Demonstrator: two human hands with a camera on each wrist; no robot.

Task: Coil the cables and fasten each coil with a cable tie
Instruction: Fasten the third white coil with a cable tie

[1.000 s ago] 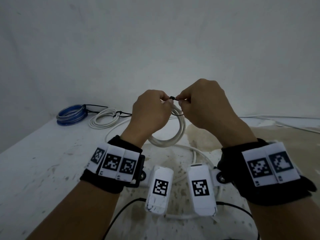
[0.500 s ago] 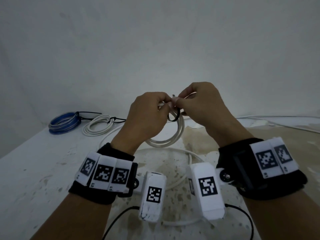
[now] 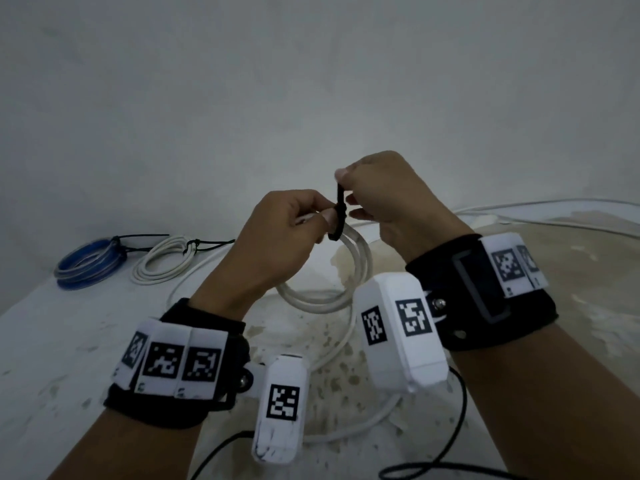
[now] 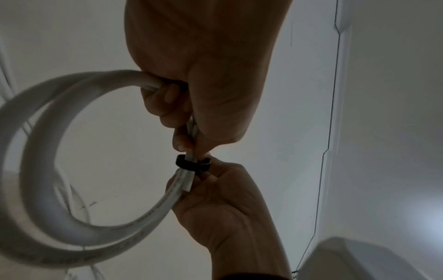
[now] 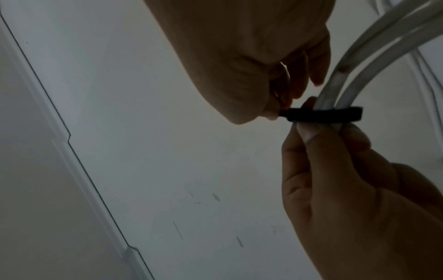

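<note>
The left hand [image 3: 277, 237] holds a white coil [image 3: 332, 292] up above the table [image 3: 52, 341], its fingers curled round the bunched strands. A black tie [image 3: 340, 216] is looped round those strands just beyond the left fingertips. The right hand [image 3: 391, 199] pinches the tie's free end between thumb and forefinger, the strap running up from the coil to the pinch. In the left wrist view the tie [image 4: 193, 163] rings the strands with a little slack.

Behind and to the left lie two tied bundles, well clear of the hands: a blue coil [image 3: 86, 265] near the table's far edge and a white bundle [image 3: 166, 261] just beside it. A loose white cable [image 3: 346, 344] curves across the table under the hands and runs off along the far right edge. Wrist cameras hide part of it. A thin black lead [image 3: 446, 455] trails at the near edge.
</note>
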